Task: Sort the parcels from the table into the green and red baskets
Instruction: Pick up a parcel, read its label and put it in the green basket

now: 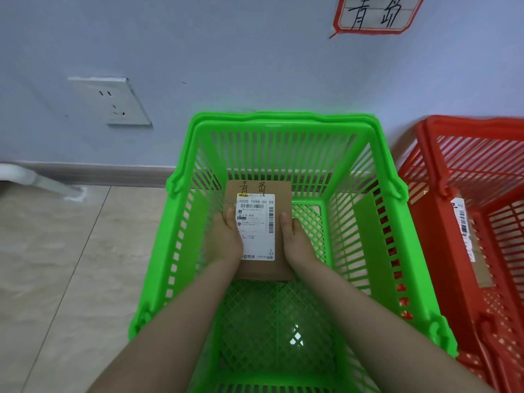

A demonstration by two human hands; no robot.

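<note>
Head view: I am looking down over two bare forearms that reach into a basket set on the floor against a pale wall.
Wall socket (113, 102): on the wall at far left, well apart from the work.
Green basket (283, 120): centre, handles folded down on the rim, its mesh floor bare near the person.
Left hand (226, 236): clasps the parcel's left edge, thumb curled over the top and touching the label's edge; the other fingers are hidden below.
Cardboard parcel (279, 194): inside the green basket, low and near its far wall, flat, held between both hands. I cannot tell whether it rests on the mesh yet.
Shipping label (256, 231): white, face up, with handwritten characters on the cardboard above it.
Right hand (296, 239): mirrors the left, thumb on top at the right edge, fingers out of sight beneath.
Wall sign (377, 12): red-bordered, above the green basket's right side; its characters look like those on the parcel.
Red basket (453, 129): just beside the green one, at right, with another labelled parcel (465, 231) inside.
Risk: if the hands let go before the parcel is down, it could drop and tip against the far wall. Fingers caught underneath could drag it askew when pulled out.
</note>
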